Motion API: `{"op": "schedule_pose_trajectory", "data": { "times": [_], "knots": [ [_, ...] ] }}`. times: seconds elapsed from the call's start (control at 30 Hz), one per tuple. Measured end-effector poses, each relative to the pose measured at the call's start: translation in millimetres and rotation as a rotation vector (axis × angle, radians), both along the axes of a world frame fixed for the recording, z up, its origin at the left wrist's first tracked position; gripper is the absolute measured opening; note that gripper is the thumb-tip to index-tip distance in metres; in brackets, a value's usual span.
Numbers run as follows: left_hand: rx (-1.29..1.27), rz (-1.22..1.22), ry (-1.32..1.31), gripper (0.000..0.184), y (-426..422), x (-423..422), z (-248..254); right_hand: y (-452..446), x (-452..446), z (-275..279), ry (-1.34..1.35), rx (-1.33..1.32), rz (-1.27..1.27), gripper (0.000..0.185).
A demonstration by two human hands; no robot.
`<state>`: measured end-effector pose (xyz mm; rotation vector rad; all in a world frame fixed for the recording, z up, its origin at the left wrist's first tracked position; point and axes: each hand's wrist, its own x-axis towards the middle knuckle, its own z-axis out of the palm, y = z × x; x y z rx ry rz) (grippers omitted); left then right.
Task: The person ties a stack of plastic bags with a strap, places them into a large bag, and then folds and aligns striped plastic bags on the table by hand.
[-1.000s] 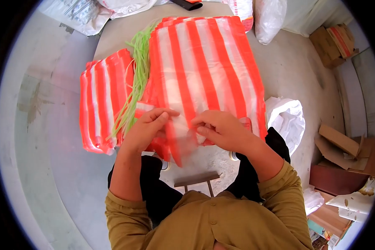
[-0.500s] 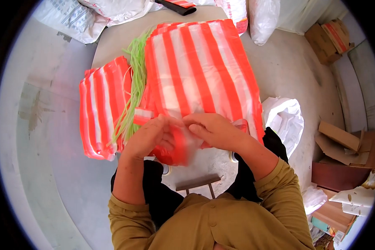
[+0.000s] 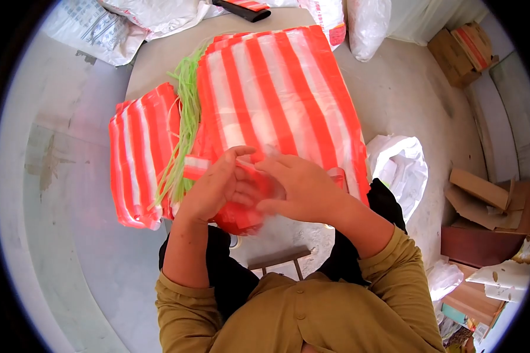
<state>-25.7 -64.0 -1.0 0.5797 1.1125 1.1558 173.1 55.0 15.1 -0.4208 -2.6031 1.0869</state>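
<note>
Red-and-white striped plastic bags (image 3: 277, 88) lie in a large flat stack before me. Near its front edge, a bunched red part of the film (image 3: 238, 219) hangs below and between my hands. My left hand (image 3: 218, 182) is at the left of this film, palm inward, thumb apart from loosely curved fingers. Across from it, my right hand (image 3: 297, 182) has thumb and fingers spread around the film, fingertips blurred. Which hand touches the film is hard to see. Left of the stack lies a bundle of light green plastic strips (image 3: 185, 112).
A smaller stack of striped bags (image 3: 141, 153) sits at the left. A white sack (image 3: 400, 167) stands open on the right. Filled white sacks (image 3: 159, 15) are along the table's far edge (image 3: 218, 26). Cardboard boxes (image 3: 486, 206) lie on the right, and a stool (image 3: 280, 257) shows below.
My right hand has opened, its thumb moving down away from the fingers. My left thumb has lifted away from its fingers. The film between my hands has shifted; the view has moved slightly.
</note>
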Motion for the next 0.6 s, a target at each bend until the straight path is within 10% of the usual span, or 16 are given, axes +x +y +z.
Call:
{"op": "schedule_pose_trajectory", "data": {
  "times": [0.37, 0.6],
  "knots": [
    [0.008, 0.006, 0.108, 0.06, 14.9, 17.0, 17.4, 18.6, -4.3, -8.0, -0.035, -0.115, -0.129, 0.036],
    [-0.054, -0.019, 0.722, 0.041, 7.4, 12.9, 25.0, 33.2, 4.1, 8.2, -0.141, -0.372, -0.107, 0.037]
  ]
}}
